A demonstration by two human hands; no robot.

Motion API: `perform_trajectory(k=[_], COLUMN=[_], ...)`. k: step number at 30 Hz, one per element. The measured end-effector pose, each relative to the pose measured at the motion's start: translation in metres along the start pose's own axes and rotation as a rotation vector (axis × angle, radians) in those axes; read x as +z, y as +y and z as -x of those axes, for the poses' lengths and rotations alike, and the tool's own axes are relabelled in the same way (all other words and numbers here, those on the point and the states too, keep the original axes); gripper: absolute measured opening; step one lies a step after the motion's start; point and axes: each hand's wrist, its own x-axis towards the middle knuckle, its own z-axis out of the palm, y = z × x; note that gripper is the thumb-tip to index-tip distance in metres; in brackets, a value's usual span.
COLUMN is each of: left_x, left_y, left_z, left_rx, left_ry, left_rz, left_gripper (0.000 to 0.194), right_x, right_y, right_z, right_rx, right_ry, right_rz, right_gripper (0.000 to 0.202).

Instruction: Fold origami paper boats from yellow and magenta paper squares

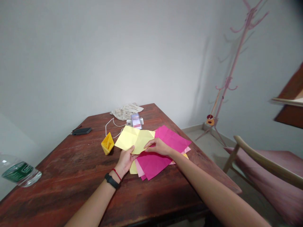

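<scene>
A creased sheet of pale yellow paper point(133, 138) is held up above the table between both hands. My left hand point(126, 160) grips its lower edge, thumb on top and the other fingers underneath. At the sheet's right side, my right hand point(158, 146) pinches the edge between thumb and fingers. Under the hands lies a loose stack of coloured paper with a magenta sheet point(157, 165) on top; pink and yellow corners stick out below it. Left of the held sheet stands a folded yellow paper shape point(108, 144), open at the top.
The dark wooden table point(71, 164) meets the wall. A water bottle point(20, 171) is at left, a black power bank or phone point(81, 131) farther back. Behind the sheet are a lit phone point(136, 120), a white cable and a crumpled cloth point(127, 111). A chair point(267, 164) stands right.
</scene>
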Motion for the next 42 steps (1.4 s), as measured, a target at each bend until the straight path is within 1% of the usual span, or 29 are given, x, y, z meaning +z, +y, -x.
perform_trajectory(k=[3,6,9,11,16,18,20,22,24,26,27,29,32,34,35,38,40,42], left_x=[0.000,0.001,0.003,0.004,0.007,0.007,0.006,0.004,0.003,0.001,0.000,-0.001,0.000,0.001,0.002,0.004,0.005,0.005], left_y=[-0.001,-0.003,-0.005,-0.006,-0.008,-0.009,-0.011,-0.013,-0.015,-0.017,-0.018,-0.019,-0.019,-0.018,-0.017,-0.014,-0.014,-0.016], left_z=[0.001,0.003,0.006,0.008,0.015,0.016,0.015,0.013,0.011,0.010,0.009,0.009,0.010,0.011,0.011,0.011,0.010,0.010], left_rx=[-0.051,-0.054,-0.044,-0.044,-0.017,-0.007,-0.005,-0.002,0.010,0.022,0.028,0.040,0.053,0.043,0.040,0.057,0.095,0.163], left_ry=[-0.067,-0.140,-0.215,-0.261,-0.317,-0.336,-0.346,-0.342,-0.337,-0.346,-0.355,-0.374,-0.377,-0.366,-0.359,-0.353,-0.347,-0.306], left_rz=[-0.075,-0.149,-0.215,-0.241,-0.276,-0.303,-0.337,-0.366,-0.386,-0.415,-0.436,-0.480,-0.501,-0.481,-0.467,-0.463,-0.474,-0.467], left_gripper=[0.034,0.037,0.037,0.038,0.046,0.044,0.040,0.038,0.039,0.039,0.039,0.039,0.041,0.040,0.039,0.030,0.026,0.028], right_x=[0.002,0.002,0.001,0.001,0.004,0.008,0.012,0.014,0.015,0.015,0.016,0.018,0.021,0.021,0.020,0.013,0.008,0.003], right_y=[-0.001,0.000,0.002,0.003,-0.002,-0.008,-0.013,-0.018,-0.021,-0.022,-0.022,-0.021,-0.020,-0.019,-0.017,-0.012,-0.007,-0.001], right_z=[-0.002,-0.004,-0.005,-0.005,-0.005,-0.005,-0.005,-0.005,-0.003,-0.001,0.000,0.002,0.004,0.003,0.002,-0.003,-0.007,-0.008], right_rx=[0.008,0.014,0.037,0.047,-0.006,0.005,0.024,0.027,0.032,0.051,0.061,0.066,0.060,0.066,0.067,0.035,0.003,0.009], right_ry=[0.106,0.217,0.327,0.372,0.516,0.532,0.525,0.524,0.483,0.393,0.349,0.299,0.272,0.300,0.339,0.507,0.585,0.605], right_rz=[-0.060,-0.158,-0.190,-0.200,-0.209,-0.266,-0.370,-0.445,-0.463,-0.464,-0.471,-0.492,-0.508,-0.484,-0.462,-0.383,-0.332,-0.282], right_gripper=[0.034,0.042,0.060,0.072,0.103,0.114,0.121,0.116,0.096,0.072,0.063,0.054,0.051,0.050,0.050,0.055,0.057,0.054])
